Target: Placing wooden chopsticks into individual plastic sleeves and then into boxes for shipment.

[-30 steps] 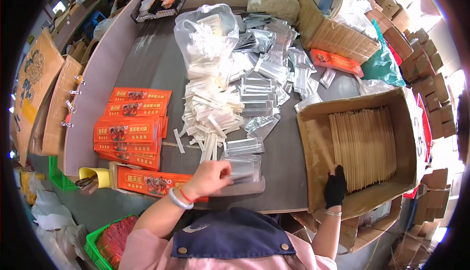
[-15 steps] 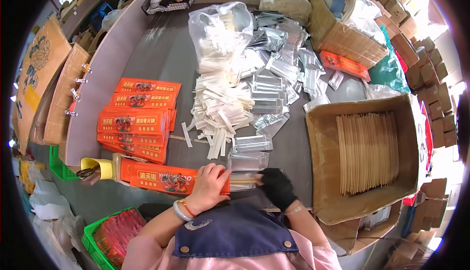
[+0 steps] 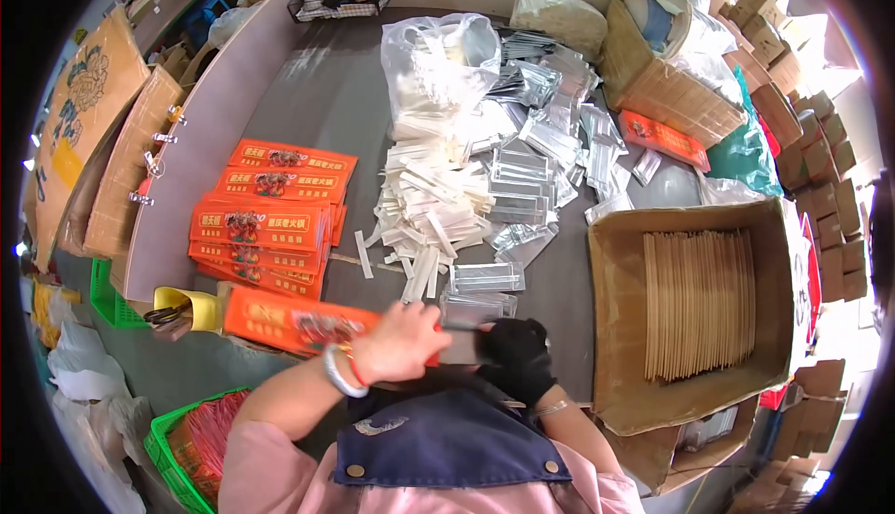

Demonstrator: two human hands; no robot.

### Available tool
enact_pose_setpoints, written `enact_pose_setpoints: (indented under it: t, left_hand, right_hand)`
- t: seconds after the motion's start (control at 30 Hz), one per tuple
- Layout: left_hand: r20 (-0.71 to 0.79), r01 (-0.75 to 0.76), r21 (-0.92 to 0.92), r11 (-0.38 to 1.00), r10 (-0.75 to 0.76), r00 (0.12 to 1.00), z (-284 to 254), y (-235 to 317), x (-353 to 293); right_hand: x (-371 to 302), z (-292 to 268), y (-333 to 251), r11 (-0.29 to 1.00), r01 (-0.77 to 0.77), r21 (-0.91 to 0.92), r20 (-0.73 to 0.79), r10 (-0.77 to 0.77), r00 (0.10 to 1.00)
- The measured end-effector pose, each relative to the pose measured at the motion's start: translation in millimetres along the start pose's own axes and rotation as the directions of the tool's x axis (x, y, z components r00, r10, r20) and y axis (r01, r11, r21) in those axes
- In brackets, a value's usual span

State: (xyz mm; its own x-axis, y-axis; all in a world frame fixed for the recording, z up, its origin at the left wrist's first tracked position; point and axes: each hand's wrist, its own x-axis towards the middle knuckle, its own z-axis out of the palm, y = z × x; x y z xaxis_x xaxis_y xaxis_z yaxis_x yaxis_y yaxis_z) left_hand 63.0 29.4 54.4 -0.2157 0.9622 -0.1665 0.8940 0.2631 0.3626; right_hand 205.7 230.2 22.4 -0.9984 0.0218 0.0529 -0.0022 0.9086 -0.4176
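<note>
My bare left hand (image 3: 403,342), with a bracelet at the wrist, closes over the right end of a long orange-red printed sleeve (image 3: 296,320) at the table's front edge. The sleeve is blurred and tilted. My right hand (image 3: 516,357) wears a black glove, its fingers curled together just right of the sleeve's open end; whatever they hold is hidden. Just beyond my hands lie flat clear plastic packets (image 3: 488,277). Past them spreads a heap of white paper-wrapped strips (image 3: 433,178), spilling from a clear bag (image 3: 419,57).
On the left, orange sleeves (image 3: 266,225) lie in overlapping stacks. A yellow holder (image 3: 200,311) with scissors stands at the front left corner. At right a cardboard box (image 3: 615,328) contains many wooden chopsticks (image 3: 699,304). A grey wall (image 3: 242,57) borders the table.
The sleeve under my left hand has lifted slightly and tilted. My right hand has shifted a little left and lower; the light sticks at its fingertips no longer show. The view has shifted slightly.
</note>
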Motion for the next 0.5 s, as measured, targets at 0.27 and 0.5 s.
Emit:
enact_pose_setpoints:
  t: [0.27,0.5]
  left_hand:
    - [-0.551,0.456,0.022,0.89,-0.37,0.748,-11.3,-60.8,-48.8]
    - [-0.374,0.53,-0.369,0.764,-0.644,0.668,74.4,-16.2,-47.4]
  right_hand:
    - [-13.3,-25.0,13.1,0.969,-0.243,0.037,-0.149,0.245,0.958]
    - [-13.5,-27.0,-0.5,0.993,-0.095,-0.071,0.004,0.096,0.995]
